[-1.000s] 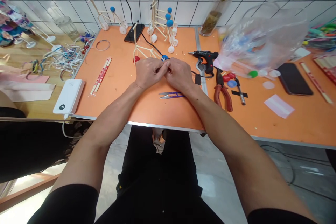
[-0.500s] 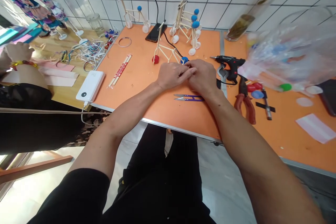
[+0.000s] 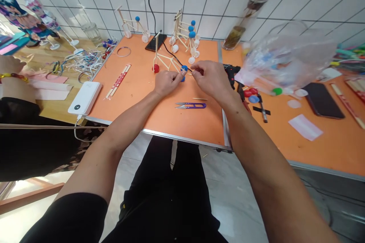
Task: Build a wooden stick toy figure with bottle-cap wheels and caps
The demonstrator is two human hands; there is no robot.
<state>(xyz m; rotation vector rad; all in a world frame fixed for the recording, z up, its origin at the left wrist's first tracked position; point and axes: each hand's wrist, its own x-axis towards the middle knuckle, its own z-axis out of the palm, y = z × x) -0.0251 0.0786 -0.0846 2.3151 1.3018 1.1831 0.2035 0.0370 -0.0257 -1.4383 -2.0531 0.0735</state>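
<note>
**Hands at a wooden stick model on an orange table**

The left hand (image 3: 168, 82) and right hand (image 3: 212, 79) meet at a wooden stick model (image 3: 164, 60) lying on the orange table (image 3: 159, 121), just ahead of the person. The left hand's fingers (image 3: 177, 77) close narrowly around the model's blue bottle cap (image 3: 184, 68), with a second blue cap (image 3: 183, 79) just beneath them. The right hand's fingertips (image 3: 195, 69) form a narrow pinch at a thin black cable (image 3: 173, 55) running past the cap; whether they grip it is too small to tell. The model's red bottle cap (image 3: 155, 68) sits at 9 o'clock from the hands. Work this fine goes best with 1 hand bracing the frame and the other making small moves, sparing the thin sticks any strain.

At 2 o'clock, a clear plastic bag (image 3: 288, 59) holds blurred coloured discs, possibly caps. At 1 o'clock, a tall glass bottle (image 3: 236, 19) has brown matter in its base. At 10 o'clock stands a glass tumbler (image 3: 89, 32); its contents are hard to tell.
</note>
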